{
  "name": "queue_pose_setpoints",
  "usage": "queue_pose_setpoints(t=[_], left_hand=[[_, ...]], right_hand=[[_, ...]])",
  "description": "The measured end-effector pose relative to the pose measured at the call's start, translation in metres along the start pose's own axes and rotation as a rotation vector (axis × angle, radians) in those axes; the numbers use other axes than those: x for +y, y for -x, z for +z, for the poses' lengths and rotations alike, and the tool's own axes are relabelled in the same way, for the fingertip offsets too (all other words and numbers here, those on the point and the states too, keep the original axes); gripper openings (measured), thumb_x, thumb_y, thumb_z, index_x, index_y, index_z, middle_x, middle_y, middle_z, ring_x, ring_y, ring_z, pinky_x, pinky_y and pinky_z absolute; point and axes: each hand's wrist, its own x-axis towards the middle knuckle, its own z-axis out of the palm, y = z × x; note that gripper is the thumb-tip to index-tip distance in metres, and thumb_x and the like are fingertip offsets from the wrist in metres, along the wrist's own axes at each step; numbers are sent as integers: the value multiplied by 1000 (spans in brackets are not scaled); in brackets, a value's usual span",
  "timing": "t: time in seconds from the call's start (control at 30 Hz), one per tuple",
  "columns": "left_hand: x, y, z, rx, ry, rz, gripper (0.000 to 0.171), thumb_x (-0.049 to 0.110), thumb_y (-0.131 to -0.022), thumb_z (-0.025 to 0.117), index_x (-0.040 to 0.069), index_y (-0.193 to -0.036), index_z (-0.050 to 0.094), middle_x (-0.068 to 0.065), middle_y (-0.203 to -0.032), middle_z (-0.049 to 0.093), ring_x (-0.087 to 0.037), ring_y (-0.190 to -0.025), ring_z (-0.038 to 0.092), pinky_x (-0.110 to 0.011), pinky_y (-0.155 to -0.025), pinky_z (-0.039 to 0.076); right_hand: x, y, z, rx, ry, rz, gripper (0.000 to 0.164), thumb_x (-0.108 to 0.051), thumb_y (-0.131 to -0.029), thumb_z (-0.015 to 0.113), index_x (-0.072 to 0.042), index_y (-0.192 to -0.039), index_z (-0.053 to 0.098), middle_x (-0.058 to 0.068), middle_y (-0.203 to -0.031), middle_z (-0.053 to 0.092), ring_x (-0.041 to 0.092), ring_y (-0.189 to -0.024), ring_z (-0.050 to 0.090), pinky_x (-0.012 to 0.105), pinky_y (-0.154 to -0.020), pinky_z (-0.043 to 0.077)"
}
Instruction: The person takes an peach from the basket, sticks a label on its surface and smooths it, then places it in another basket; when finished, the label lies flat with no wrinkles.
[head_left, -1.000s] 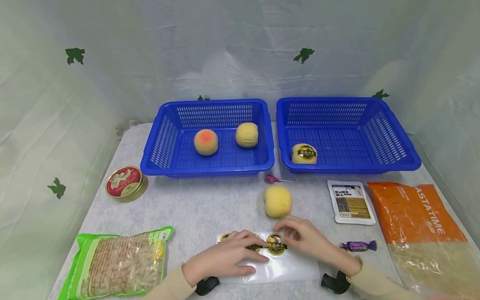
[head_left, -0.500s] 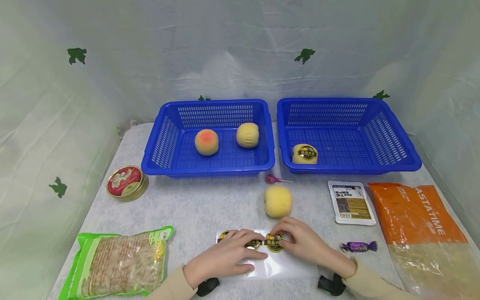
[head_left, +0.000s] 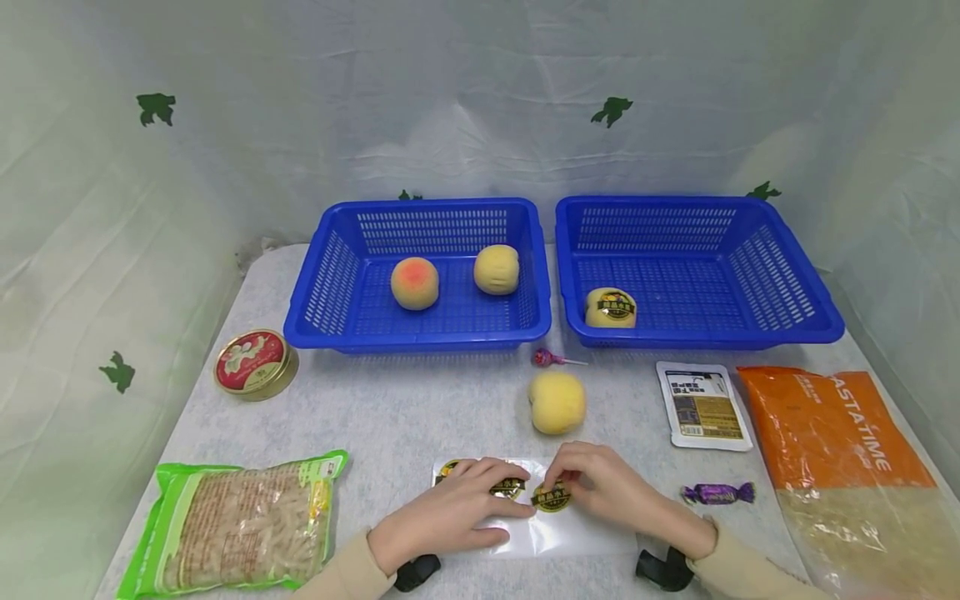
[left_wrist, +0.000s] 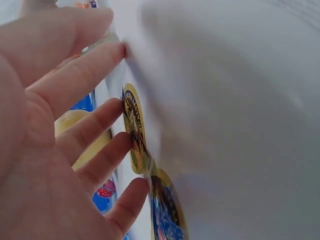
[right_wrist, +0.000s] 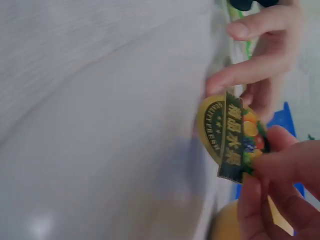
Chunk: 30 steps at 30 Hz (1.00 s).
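Note:
A glossy white sticker sheet (head_left: 577, 537) lies at the table's front. My left hand (head_left: 457, 508) rests on it with fingers spread, partly covering the round black-and-gold stickers (left_wrist: 134, 127) still on the sheet. Between thumb and fingertips, my right hand (head_left: 600, 483) pinches one fruit label sticker (right_wrist: 235, 132) by its edge. That sticker stands raised from the sheet in the right wrist view; whether any edge still clings is hard to tell. Just beyond the hands sits a yellow peach (head_left: 557, 402).
Two peaches lie in the left blue basket (head_left: 412, 340); the right blue basket (head_left: 705, 337) holds one labelled peach. Around the table are a lollipop (head_left: 546, 357), a round tin (head_left: 255, 365), a green-edged bag (head_left: 240, 525), a white packet (head_left: 703, 406), a purple candy (head_left: 718, 493) and an orange bag (head_left: 840, 433).
The right hand's fingers have pulled one sticker up from the sheet, tilting it and drawing it slightly toward me. My left hand stays in place on the sheet.

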Motion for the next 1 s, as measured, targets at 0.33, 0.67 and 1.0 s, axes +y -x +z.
queue_pose_setpoints(t=[0.33, 0.67, 1.0], left_hand=[[0, -9, -9, 27, 66, -12, 29, 33, -90, 54, 28, -118, 60, 1, -127, 44, -15, -111, 38, -32, -87, 37], [-14, -47, -34, 364, 367, -165, 33, 15, -86, 62, 20, -117, 57, 4, -115, 41, -9, -104, 41, -27, -86, 40], [-30, -85, -24, 499, 546, -289, 23, 26, -84, 63, 20, -106, 60, -1, -119, 40, -15, -109, 40, -39, -88, 39]], right_hand=[[-14, -23, -39, 191, -15, 209, 22, 11, -75, 64, -8, -88, 62, -1, -81, 61, 12, -70, 55, 26, -64, 49], [5, -43, -50, 280, -120, 330, 12, 5, -81, 60, -3, -89, 63, 6, -88, 64, 16, -78, 57, 28, -68, 49], [14, -55, -51, 276, -112, 420, 16, 7, -78, 58, -2, -90, 63, 6, -83, 60, 17, -74, 54, 26, -65, 47]])
